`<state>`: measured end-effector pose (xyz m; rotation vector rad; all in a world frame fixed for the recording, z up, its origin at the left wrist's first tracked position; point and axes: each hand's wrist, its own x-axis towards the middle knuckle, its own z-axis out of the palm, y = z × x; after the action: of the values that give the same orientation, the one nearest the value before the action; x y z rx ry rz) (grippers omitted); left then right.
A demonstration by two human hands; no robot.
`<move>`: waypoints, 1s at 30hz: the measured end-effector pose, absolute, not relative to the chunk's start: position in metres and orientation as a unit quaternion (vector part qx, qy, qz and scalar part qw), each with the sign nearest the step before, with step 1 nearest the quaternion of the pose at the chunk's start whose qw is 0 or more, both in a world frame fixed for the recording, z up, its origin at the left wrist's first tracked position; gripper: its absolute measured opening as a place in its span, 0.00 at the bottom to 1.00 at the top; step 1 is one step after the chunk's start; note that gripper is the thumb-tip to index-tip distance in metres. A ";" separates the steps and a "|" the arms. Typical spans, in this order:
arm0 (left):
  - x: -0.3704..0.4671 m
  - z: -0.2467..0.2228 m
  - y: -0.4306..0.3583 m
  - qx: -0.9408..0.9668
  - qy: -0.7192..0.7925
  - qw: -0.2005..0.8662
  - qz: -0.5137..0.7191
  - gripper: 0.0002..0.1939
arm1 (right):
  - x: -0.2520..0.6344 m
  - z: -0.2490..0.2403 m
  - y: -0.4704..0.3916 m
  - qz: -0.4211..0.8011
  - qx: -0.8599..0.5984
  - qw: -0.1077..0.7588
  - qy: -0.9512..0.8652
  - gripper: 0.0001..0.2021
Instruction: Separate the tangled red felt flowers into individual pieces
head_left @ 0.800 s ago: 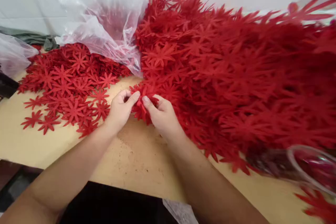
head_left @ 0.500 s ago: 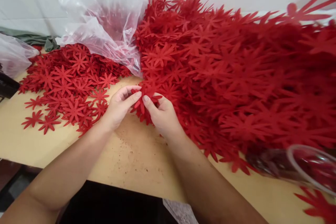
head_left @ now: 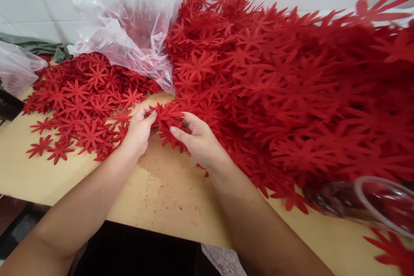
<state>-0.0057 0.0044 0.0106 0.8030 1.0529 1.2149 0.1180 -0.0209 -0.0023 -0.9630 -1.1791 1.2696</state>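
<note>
touching one red clump: two hands

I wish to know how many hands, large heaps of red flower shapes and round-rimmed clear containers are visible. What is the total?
Left hand and right hand: 2
Left red heap and right red heap: 2
Round-rimmed clear container: 1
Total: 5

Soft, fairly even light, bit of glare on the plastic bag, red pile goes smeary rightward, probably lens blur.
</note>
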 end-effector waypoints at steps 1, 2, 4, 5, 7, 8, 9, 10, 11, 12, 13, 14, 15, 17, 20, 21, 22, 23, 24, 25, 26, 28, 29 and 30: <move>-0.005 0.012 0.004 0.339 0.461 0.628 0.527 0.03 | 0.118 -0.002 -0.020 0.533 -0.415 0.554 -0.485 0.12; -0.005 0.012 0.004 0.332 0.459 0.635 0.525 0.04 | 0.119 -0.002 -0.020 0.529 -0.428 0.560 -0.473 0.11; -0.003 0.013 0.004 0.325 0.442 0.645 0.532 0.08 | 0.119 -0.001 -0.019 0.513 -0.456 0.568 -0.454 0.10; -0.003 0.013 0.004 0.325 0.432 0.650 0.534 0.10 | 0.119 -0.001 -0.019 0.501 -0.468 0.570 -0.452 0.10; -0.002 0.011 0.004 0.326 0.424 0.659 0.529 0.12 | 0.119 0.001 -0.019 0.471 -0.489 0.569 -0.464 0.11; -0.001 0.010 0.004 0.327 0.424 0.663 0.523 0.13 | 0.119 0.001 -0.020 0.454 -0.496 0.567 -0.476 0.12; -0.001 0.009 0.003 0.326 0.425 0.667 0.518 0.14 | 0.119 0.002 -0.020 0.436 -0.503 0.563 -0.489 0.14; 0.000 0.008 0.002 0.323 0.425 0.673 0.513 0.13 | 0.118 0.002 -0.021 0.417 -0.511 0.559 -0.503 0.16; 0.001 0.008 0.001 0.317 0.423 0.678 0.511 0.11 | 0.118 0.001 -0.021 0.397 -0.518 0.553 -0.518 0.18; 0.002 0.008 0.000 0.310 0.419 0.686 0.508 0.08 | 0.118 0.001 -0.021 0.376 -0.527 0.547 -0.531 0.19; 0.003 0.009 -0.002 0.308 0.413 0.695 0.501 0.07 | 0.118 0.000 -0.021 0.355 -0.535 0.542 -0.543 0.20; 0.004 0.009 -0.004 0.314 0.407 0.703 0.491 0.07 | 0.118 -0.001 -0.021 0.338 -0.542 0.537 -0.551 0.20; 0.005 0.010 -0.005 0.328 0.400 0.710 0.478 0.08 | 0.117 -0.002 -0.021 0.326 -0.547 0.534 -0.556 0.20; 0.005 0.011 -0.007 0.375 0.382 0.715 0.450 0.11 | 0.118 -0.004 -0.020 0.318 -0.553 0.537 -0.552 0.20; 0.005 0.009 -0.007 0.426 0.375 0.697 0.438 0.17 | 0.120 -0.004 -0.019 0.316 -0.554 0.559 -0.529 0.18; 0.004 0.007 -0.005 0.431 0.381 0.691 0.439 0.16 | 0.121 -0.004 -0.018 0.320 -0.551 0.569 -0.519 0.17; 0.004 0.006 -0.004 0.431 0.386 0.685 0.442 0.14 | 0.122 -0.003 -0.018 0.333 -0.543 0.577 -0.512 0.15; 0.003 0.004 -0.003 0.429 0.389 0.680 0.449 0.11 | 0.123 -0.002 -0.018 0.355 -0.529 0.580 -0.508 0.13; 0.003 0.003 -0.002 0.425 0.389 0.678 0.457 0.10 | 0.124 -0.001 -0.018 0.381 -0.510 0.578 -0.510 0.12; 0.002 0.002 -0.001 0.422 0.386 0.675 0.465 0.09 | 0.126 -0.001 -0.017 0.406 -0.491 0.574 -0.514 0.13; 0.002 0.002 0.000 0.419 0.384 0.673 0.474 0.08 | 0.127 0.000 -0.017 0.425 -0.475 0.570 -0.518 0.14; 0.001 0.002 0.000 0.416 0.379 0.669 0.486 0.09 | 0.129 0.001 -0.017 0.437 -0.464 0.568 -0.521 0.14; 0.001 0.002 0.000 0.419 0.378 0.668 0.485 0.09 | 0.130 0.001 -0.016 0.433 -0.470 0.570 -0.517 0.13; 0.001 0.003 0.000 0.424 0.376 0.669 0.481 0.09 | 0.131 0.000 -0.016 0.427 -0.477 0.572 -0.512 0.13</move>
<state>0.0009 -0.0004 0.0028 0.9552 0.8489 1.0851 0.1309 -0.0160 0.0003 -1.1198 -1.2013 1.0022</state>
